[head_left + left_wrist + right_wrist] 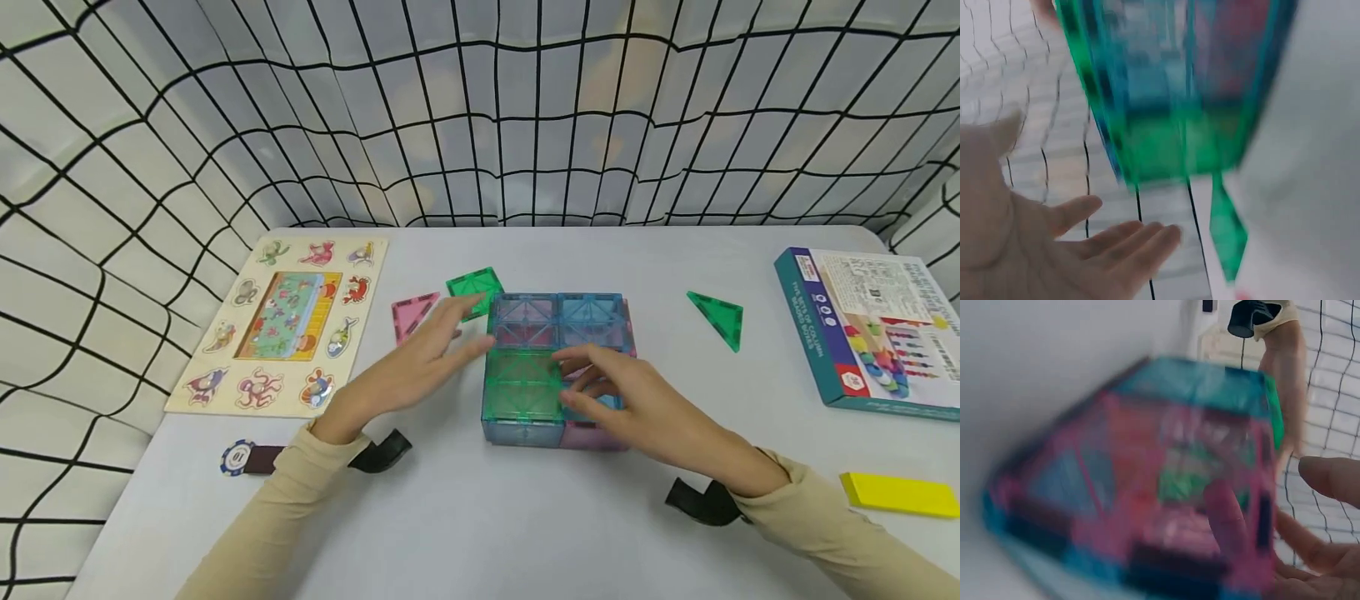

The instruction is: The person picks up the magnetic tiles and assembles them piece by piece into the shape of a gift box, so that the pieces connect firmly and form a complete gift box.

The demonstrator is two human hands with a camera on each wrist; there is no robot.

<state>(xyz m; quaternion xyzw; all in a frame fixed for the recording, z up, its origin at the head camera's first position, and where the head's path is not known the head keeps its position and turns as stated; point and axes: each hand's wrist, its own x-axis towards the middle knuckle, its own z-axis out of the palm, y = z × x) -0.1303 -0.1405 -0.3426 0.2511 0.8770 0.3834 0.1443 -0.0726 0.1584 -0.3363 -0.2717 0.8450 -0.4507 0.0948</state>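
A low box of translucent magnetic tiles [592, 312] sits mid-table, with blue tiles along the back of its top and pink showing at the right and front. A green square tile [521, 400] covers its front left. My left hand [405, 375] is held beside the box's left edge, fingers extended and nothing in them; the left wrist view shows its palm apart from the tiles. Over the box's front right corner, my right hand [645, 400] has its fingers loosely bent, fingertips right at the tiles. In the right wrist view, one finger [1229, 515] overlaps the pink side.
A pink triangle tile [408, 315] and a green tile [480, 283] lie behind my left hand. Another green triangle [722, 321] lies right of the box. A puzzle board [195, 350], poker chip [237, 457], boxed set [832, 333] and yellow block [900, 494] lie around. Black netting [480, 117] borders the table.
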